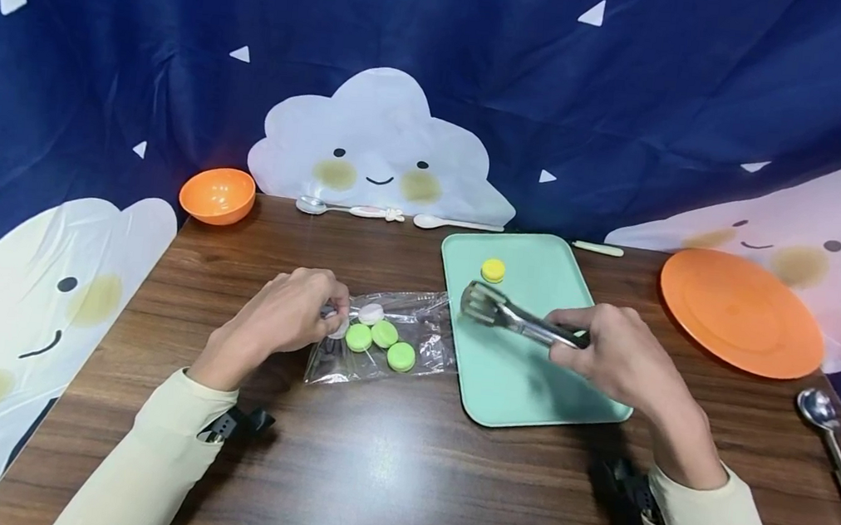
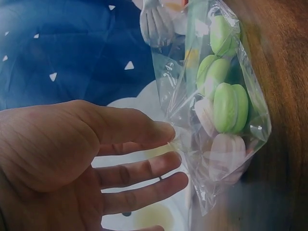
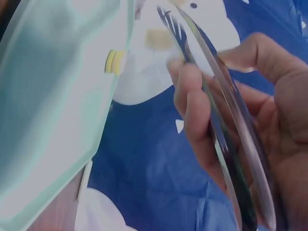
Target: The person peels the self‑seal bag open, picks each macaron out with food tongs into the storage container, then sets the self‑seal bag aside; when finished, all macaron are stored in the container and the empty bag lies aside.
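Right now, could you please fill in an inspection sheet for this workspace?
Surface: dark wood-grain table, dry, no spills seen.
Job's things: clear plastic bag lying flat, holding green macarons and pale ones; one yellow macaron on the mint tray; metal tongs over the tray.
Clutter: orange bowl, orange plate, spoons along the back edge, metal scoop at the right.
Grips: left hand pinches the bag's edge; right hand holds the tongs.
Cables: nothing seen.
Surroundings: blue cloud-print backdrop.
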